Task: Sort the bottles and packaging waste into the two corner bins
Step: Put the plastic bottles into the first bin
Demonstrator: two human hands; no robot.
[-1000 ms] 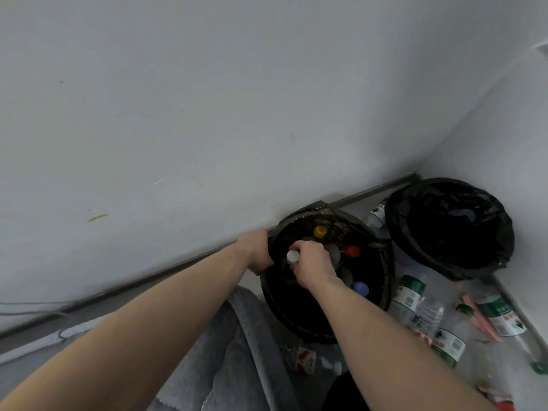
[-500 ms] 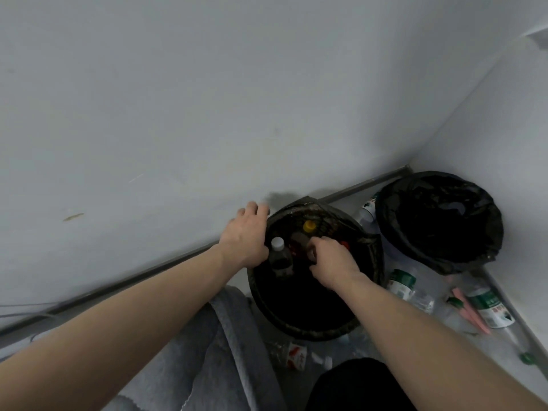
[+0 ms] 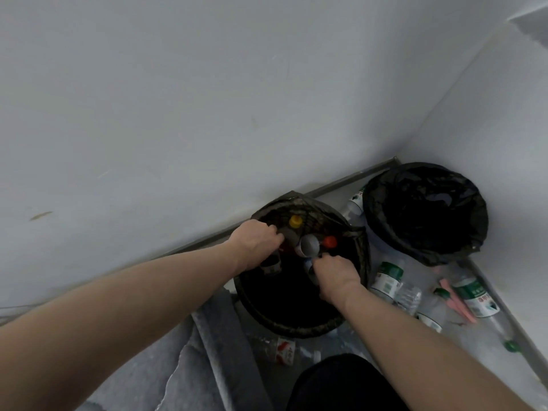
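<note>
Both hands' fingers curled among bottles in near bin [image 3: 299, 327], grips hidden; left hand [image 3: 257, 243], right hand [image 3: 335, 275]

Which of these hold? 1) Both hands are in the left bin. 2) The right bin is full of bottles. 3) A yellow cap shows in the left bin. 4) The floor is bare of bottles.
1) True: left hand and right hand are inside the left bin.
2) False: the right bin looks dark, no bottles visible.
3) True: yellow cap.
4) False: bottles lie on the floor.
</note>
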